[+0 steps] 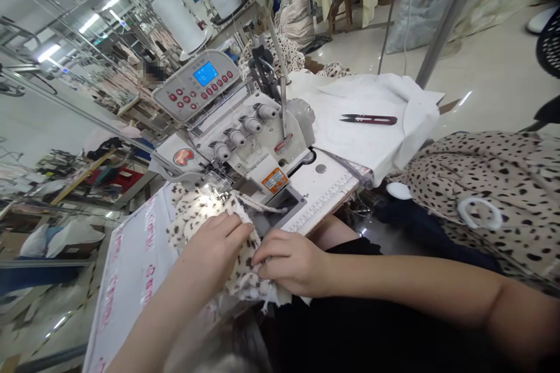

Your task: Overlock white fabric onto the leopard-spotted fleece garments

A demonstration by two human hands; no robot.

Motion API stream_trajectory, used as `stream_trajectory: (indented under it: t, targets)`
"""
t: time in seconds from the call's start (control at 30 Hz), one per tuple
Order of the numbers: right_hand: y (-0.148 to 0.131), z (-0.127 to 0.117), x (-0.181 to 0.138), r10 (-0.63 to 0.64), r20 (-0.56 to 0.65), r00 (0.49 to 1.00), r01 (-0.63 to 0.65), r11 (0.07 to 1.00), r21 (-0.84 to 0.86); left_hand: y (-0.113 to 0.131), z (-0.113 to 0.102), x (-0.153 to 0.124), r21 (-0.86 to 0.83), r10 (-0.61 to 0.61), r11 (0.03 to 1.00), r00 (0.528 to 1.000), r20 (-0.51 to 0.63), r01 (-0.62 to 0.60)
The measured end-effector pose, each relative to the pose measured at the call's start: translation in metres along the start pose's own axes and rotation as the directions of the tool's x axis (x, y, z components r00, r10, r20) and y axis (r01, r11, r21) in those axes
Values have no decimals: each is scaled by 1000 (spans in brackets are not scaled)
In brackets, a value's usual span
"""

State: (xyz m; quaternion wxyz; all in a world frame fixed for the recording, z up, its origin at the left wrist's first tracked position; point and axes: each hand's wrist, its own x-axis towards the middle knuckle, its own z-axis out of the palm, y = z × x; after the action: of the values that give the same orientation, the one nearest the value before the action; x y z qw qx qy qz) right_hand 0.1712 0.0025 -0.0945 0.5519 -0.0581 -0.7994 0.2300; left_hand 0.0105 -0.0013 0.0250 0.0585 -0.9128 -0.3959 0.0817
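Note:
A cream fabric piece with dark spots (196,210) lies on the sewing table under the presser foot of a white overlock machine (245,140). My left hand (214,245) rests on the fabric with its fingers bent, pressing it down. My right hand (291,259) is closed, pinching the fabric's near edge just in front of the machine's cutting area. Both hands meet over the same piece of cloth.
The machine's control panel (196,84) with a blue screen stands behind. Dark thread snips (370,119) lie on white cloth (371,140) at the right. A heap of spotted fabric (490,186) sits at the far right. Thread cones (179,17) stand above.

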Motion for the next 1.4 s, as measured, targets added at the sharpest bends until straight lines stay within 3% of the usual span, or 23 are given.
stream_trajectory:
  t: [0.33,0.4,0.5,0.6,0.67,0.77,0.83,0.9,1.1,1.4]
  targets:
    - [1,3,-4,-45,-71,996,40,997,-63,4,-14,-1,-162,-3,986,990,141,26]
    - [0,3,-2,-35,-77,996,32,999,-43,4,-15,-3,-158,6,987,997,83,7]
    - [-1,3,2,-3,-102,995,6,1000,24,6,-6,-4,-85,42,995,989,-142,-54]
    - [0,7,1,39,-158,987,-31,998,53,13,14,-1,-92,55,992,944,-325,-89]
    - [1,10,-2,67,-170,983,-60,997,42,17,29,-1,-139,-2,988,912,-410,-60]
    - [2,8,-8,99,-110,989,-93,994,57,19,44,-8,-188,-250,967,799,-547,173]
    - [0,3,-7,129,-58,990,-122,987,106,18,48,-15,-269,-423,906,707,-567,327]
    - [-4,-3,-2,168,-22,986,-162,973,165,15,48,-21,-348,-514,857,679,-524,380]
    - [-16,-12,13,251,8,968,-244,933,264,8,43,-23,-372,-526,846,713,-463,383]
    - [-8,-7,11,288,74,955,-298,925,237,-1,42,-23,-388,-516,847,735,-441,363]
